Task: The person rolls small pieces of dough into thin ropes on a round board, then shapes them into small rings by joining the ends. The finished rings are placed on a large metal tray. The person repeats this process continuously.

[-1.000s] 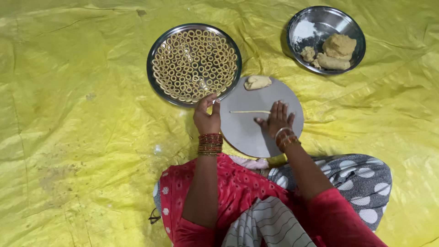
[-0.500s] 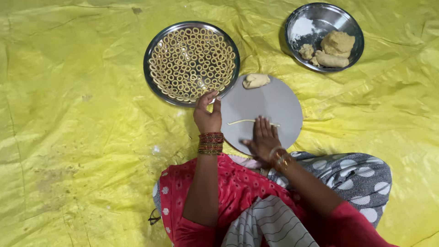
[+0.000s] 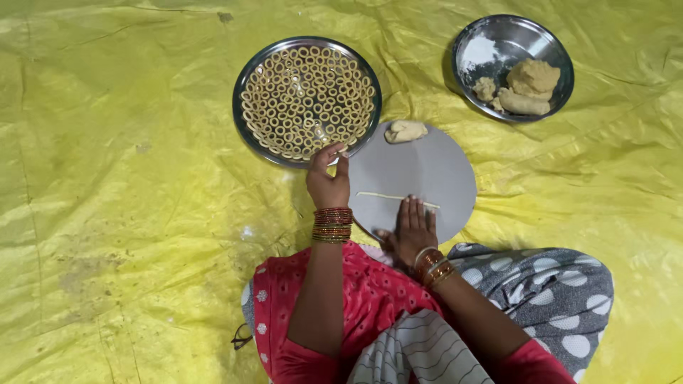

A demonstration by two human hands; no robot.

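Now right hand [image 3: 414, 231] nearer body (flat) — dough strand [image 3: 397, 198] uncovered.

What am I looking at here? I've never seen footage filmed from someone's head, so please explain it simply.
There is no machine: a person sits on a yellow sheet, and a camera worn on their head looks straight down at their own arms and lap. This is the only view.

The left hand reaches to the edge of a round steel plate filled with small dough rings; its fingertips seem to pinch something small, but I cannot tell what. The right hand lies flat on a grey round board, fingers on a thin strip of dough. A small dough lump sits at the board's far edge. Farther right, a steel bowl holds more dough pieces.
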